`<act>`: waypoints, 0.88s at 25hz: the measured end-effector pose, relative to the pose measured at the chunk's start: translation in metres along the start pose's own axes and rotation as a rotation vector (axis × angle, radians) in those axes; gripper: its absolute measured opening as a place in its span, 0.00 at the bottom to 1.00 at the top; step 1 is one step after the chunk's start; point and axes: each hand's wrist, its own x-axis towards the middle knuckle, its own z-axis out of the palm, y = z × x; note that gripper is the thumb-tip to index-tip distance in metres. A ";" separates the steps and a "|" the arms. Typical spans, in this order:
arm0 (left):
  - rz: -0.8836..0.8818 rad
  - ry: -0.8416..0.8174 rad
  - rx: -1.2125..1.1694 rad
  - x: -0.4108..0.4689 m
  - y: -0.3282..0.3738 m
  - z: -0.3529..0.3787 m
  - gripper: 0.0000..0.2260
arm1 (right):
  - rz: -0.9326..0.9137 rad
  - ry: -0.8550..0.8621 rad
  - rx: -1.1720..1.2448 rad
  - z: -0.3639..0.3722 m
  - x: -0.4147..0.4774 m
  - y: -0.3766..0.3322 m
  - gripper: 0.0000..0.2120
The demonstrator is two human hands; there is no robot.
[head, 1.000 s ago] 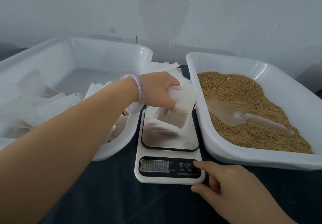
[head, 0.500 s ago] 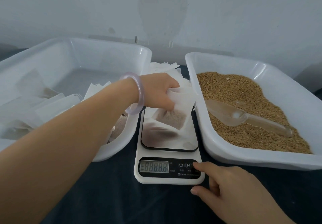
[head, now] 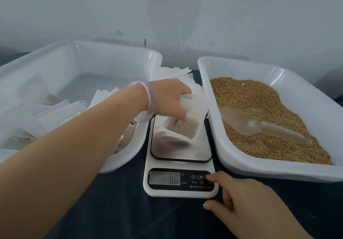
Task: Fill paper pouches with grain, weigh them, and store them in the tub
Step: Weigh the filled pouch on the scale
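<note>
Rectangular white translucent plastic tub on the left [head: 111,62]: plain, no pattern. Matching white plastic tub on the right [head: 241,168]: same. Golden-brown speckled grain [head: 259,97]. Clear plastic scoop [head: 248,121]: colourless. White paper pouch [head: 193,106]: grey-brown fill shows through. White digital scale [head: 181,194]: black panel, grey display. Round bangle [head: 148,105]: pale lilac. Table cover [head: 120,211]: dark navy.

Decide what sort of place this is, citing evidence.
Probably a makeshift hand-packing bench: white digital kitchen scale, white plastic tub of brown grain, another white tub holding paper pouches.
</note>
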 end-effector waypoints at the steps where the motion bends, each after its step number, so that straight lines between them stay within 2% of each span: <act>1: -0.001 -0.001 0.000 0.000 0.000 0.000 0.11 | -0.002 0.001 0.005 0.000 0.000 0.000 0.24; 7: -0.002 -0.012 0.009 0.001 0.000 0.000 0.09 | -0.034 0.018 0.031 -0.004 -0.002 -0.004 0.23; 11: -0.018 -0.092 0.084 0.002 0.001 0.003 0.11 | -0.086 0.018 0.065 -0.025 -0.010 -0.016 0.29; 14: -0.015 -0.089 0.126 0.003 0.001 0.003 0.12 | -0.210 0.133 0.095 -0.051 -0.008 -0.024 0.30; 16: -0.014 -0.064 0.075 0.001 -0.001 0.000 0.10 | -0.272 0.389 0.106 -0.072 0.000 -0.021 0.24; 17: -0.017 -0.056 0.060 0.001 -0.001 -0.002 0.10 | -0.261 0.462 0.105 -0.082 0.008 -0.021 0.22; 20: -0.027 -0.033 0.082 -0.001 -0.002 -0.004 0.12 | -0.226 0.514 0.024 -0.102 0.041 -0.025 0.22; 22: -0.034 -0.035 0.076 -0.002 -0.001 -0.005 0.13 | -0.184 0.466 -0.091 -0.110 0.065 -0.027 0.23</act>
